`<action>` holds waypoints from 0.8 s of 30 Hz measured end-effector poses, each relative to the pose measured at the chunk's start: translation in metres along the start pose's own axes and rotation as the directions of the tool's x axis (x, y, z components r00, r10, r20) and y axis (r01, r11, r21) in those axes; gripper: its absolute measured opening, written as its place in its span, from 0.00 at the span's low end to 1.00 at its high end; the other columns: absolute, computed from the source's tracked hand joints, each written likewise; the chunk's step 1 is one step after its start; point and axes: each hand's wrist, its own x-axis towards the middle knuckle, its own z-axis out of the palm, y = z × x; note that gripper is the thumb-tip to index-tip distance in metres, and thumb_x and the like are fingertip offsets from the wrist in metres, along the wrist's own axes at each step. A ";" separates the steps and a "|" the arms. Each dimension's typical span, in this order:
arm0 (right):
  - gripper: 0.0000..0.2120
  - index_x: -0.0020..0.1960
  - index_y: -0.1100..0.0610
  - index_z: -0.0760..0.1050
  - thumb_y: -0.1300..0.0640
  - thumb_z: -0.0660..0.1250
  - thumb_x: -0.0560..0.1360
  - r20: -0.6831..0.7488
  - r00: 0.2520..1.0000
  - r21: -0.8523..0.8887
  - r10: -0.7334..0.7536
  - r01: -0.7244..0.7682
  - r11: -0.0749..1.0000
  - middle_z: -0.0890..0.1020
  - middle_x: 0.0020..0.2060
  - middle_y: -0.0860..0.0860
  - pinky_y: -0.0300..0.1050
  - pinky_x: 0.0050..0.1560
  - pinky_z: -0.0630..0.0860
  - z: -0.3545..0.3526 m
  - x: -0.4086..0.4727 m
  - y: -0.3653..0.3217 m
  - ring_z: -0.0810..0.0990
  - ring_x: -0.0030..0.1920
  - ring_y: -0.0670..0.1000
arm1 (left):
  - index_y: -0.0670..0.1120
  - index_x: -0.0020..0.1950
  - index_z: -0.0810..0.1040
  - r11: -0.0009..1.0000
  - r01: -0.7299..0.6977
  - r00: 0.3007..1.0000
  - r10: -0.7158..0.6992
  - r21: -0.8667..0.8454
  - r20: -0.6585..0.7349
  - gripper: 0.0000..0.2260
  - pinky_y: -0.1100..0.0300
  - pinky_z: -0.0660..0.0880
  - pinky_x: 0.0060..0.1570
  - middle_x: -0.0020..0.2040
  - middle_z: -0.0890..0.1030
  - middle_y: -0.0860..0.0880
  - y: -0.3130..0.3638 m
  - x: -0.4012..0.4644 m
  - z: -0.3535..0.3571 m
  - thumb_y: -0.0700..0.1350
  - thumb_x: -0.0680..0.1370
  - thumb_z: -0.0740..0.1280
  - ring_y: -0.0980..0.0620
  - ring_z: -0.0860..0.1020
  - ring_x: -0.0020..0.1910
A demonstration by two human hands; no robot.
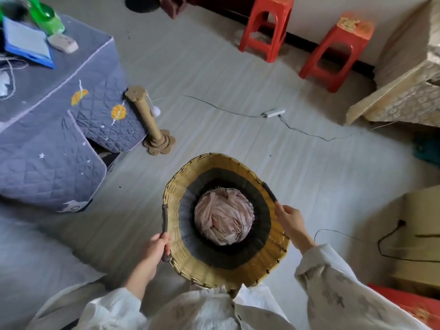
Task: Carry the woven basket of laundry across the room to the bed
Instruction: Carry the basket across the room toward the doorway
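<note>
A round woven basket (214,270) with a yellow rim and a dark inner band hangs in front of my body, seen from above. Pinkish crumpled laundry (223,217) lies bunched at its bottom. My left hand (156,247) is closed around the dark handle on the basket's left rim. On the right rim, my right hand (289,222) grips the other dark handle. Both white sleeves show at the bottom of the view. No bed is clearly identifiable.
A low table under a quilted blue cover (54,129) stands at the left, with a cardboard scratching post (148,120) beside it. Two red plastic stools (266,27) stand by the far wall. A cable with an adapter (272,113) crosses the pale floor ahead. Cardboard boxes (416,234) sit at the right.
</note>
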 end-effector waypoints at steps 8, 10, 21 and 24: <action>0.19 0.33 0.57 0.74 0.49 0.57 0.78 0.065 0.996 0.088 0.060 -0.065 0.994 0.74 0.30 0.52 0.47 0.41 0.69 -0.022 0.118 -0.077 0.72 0.34 0.51 | 0.42 0.34 0.74 0.997 -0.040 0.992 0.049 0.070 -0.119 0.14 0.59 0.61 0.30 0.20 0.71 0.49 0.119 0.073 0.034 0.43 0.79 0.58 0.50 0.66 0.25; 0.19 0.34 0.57 0.74 0.48 0.57 0.78 0.096 0.994 0.109 0.054 -0.064 0.992 0.73 0.29 0.52 0.47 0.39 0.68 -0.028 0.152 -0.113 0.70 0.32 0.50 | 0.39 0.38 0.76 0.997 -0.039 0.991 0.048 0.069 -0.127 0.13 0.60 0.63 0.28 0.14 0.69 0.51 0.153 0.094 0.041 0.42 0.79 0.58 0.49 0.67 0.23; 0.19 0.35 0.56 0.73 0.47 0.56 0.79 0.149 0.988 0.024 -0.038 0.035 0.999 0.73 0.30 0.51 0.46 0.41 0.68 -0.031 0.287 -0.254 0.71 0.34 0.52 | 0.39 0.37 0.78 0.995 -0.096 0.961 0.082 -0.039 -0.263 0.14 0.57 0.68 0.36 0.28 0.75 0.42 0.315 0.150 0.063 0.45 0.77 0.60 0.46 0.74 0.32; 0.20 0.36 0.59 0.74 0.47 0.56 0.79 0.128 0.988 0.009 -0.092 0.091 0.996 0.73 0.29 0.53 0.46 0.40 0.67 -0.025 0.322 -0.295 0.70 0.32 0.51 | 0.40 0.39 0.78 0.995 -0.099 0.967 0.089 -0.031 -0.237 0.13 0.57 0.67 0.34 0.27 0.73 0.43 0.352 0.178 0.066 0.44 0.78 0.58 0.47 0.71 0.30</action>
